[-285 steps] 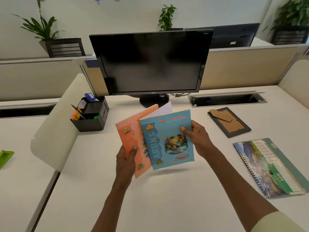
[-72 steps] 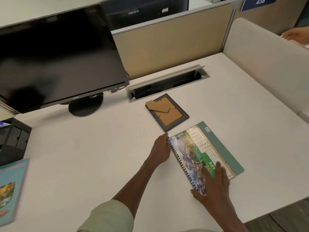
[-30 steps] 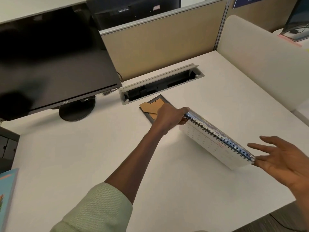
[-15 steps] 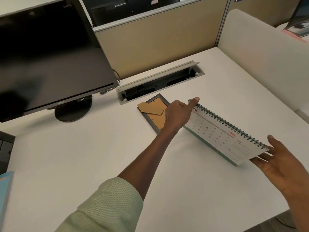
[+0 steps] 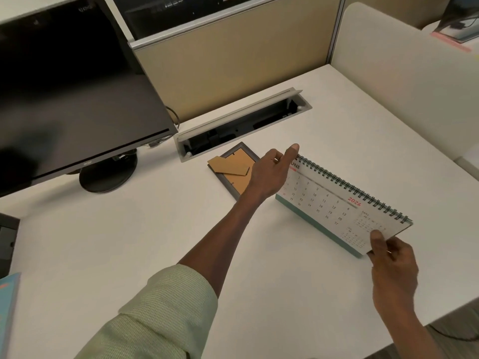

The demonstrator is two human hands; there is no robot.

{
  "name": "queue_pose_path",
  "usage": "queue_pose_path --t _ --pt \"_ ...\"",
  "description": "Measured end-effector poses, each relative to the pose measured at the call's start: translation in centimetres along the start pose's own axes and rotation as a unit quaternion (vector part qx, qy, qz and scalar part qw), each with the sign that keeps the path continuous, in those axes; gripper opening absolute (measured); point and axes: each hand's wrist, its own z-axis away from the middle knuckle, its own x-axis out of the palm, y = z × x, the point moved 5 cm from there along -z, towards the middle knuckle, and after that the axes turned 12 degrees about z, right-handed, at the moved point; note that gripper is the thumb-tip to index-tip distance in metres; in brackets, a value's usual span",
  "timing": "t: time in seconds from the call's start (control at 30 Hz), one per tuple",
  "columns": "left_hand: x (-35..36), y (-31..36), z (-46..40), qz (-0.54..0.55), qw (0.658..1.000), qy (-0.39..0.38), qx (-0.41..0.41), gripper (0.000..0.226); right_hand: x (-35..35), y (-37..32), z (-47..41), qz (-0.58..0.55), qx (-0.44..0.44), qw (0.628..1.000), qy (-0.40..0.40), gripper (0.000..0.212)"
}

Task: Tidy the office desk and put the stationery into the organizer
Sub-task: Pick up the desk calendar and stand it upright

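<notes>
Hands hold a white spiral-bound desk calendar with a teal base (image 5: 334, 203) upright on the white worktop (image 5: 129, 242), toward its right edge. The left hand (image 5: 269, 174) has its fingers closed on the coil's far end; the right hand (image 5: 391, 255) pinches the near lower corner. A dark picture frame with a brown cardboard back (image 5: 233, 169) lies face down just beside the left hand, near the black monitor (image 5: 72, 94).

The desk (image 5: 108, 255) looked smooth and matt white. The calendar (image 5: 334, 203) was of paper with a wire spiral. The frame (image 5: 228, 169) had a brown cardboard back. The monitor (image 5: 64, 99) screen was glossy black. The sleeve (image 5: 166, 307) was of woven cloth.
</notes>
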Motion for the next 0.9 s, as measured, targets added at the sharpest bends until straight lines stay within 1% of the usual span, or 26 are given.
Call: queue_pose_path --t 0.07,0.13,0.2,0.23,0.27,0.3,0.37,0.43,0.53,0.8,0.83,0.9 --pt "0.1 -0.4 0.2 0.003 1.0 -0.018 -0.006 0.08 0.1 0.3 0.1 0.018 -0.008 1.0 0.022 0.047" --pt "0.4 -0.6 0.4 0.0 0.999 -0.036 -0.021 0.094 0.3 0.8 0.3 0.015 -0.007 0.999 0.041 0.051" --pt "0.8 -1.2 0.5 -0.019 0.997 -0.064 -0.043 0.108 0.7 1.1 0.5 0.034 -0.022 0.999 0.032 0.048" --pt "1.0 -1.5 0.5 -0.024 0.995 -0.082 -0.054 0.109 1.0 1.4 0.5 0.057 -0.035 0.998 0.015 0.043" --pt "1.2 -1.9 0.7 -0.02 0.993 -0.101 -0.063 0.107 1.4 1.8 0.5 0.084 -0.048 0.995 -0.006 0.037" --pt "1.4 -2.3 1.0 -0.005 0.99 -0.122 -0.072 0.099 1.8 2.3 0.4 0.113 -0.059 0.991 -0.03 0.034" --pt "1.5 -3.1 1.7 0.047 0.982 -0.164 -0.083 0.072 2.4 3.0 0.2 0.171 -0.075 0.981 -0.058 0.032" --pt "1.5 -4.2 2.3 0.085 0.974 -0.195 -0.082 0.055 2.7 3.3 -0.4 0.207 -0.086 0.973 -0.059 0.03" --pt "1.3 -5.4 2.3 0.101 0.971 -0.203 -0.074 0.041 2.9 3.2 -1.6 0.22 -0.094 0.969 -0.056 0.028" --pt "2.7 -4.6 0.5 0.11 0.963 -0.232 -0.088 0.043 3.0 2.7 -5.1 0.221 -0.089 0.971 -0.027 0.028" --pt "3.0 -4.6 0.1 0.104 0.963 -0.232 -0.089 0.046 3.0 2.5 -5.7 0.219 -0.088 0.971 -0.026 0.029" --pt "3.5 -4.3 -0.7 0.086 0.966 -0.229 -0.082 0.061 3.0 2.1 -6.9 0.219 -0.083 0.972 -0.024 0.03"
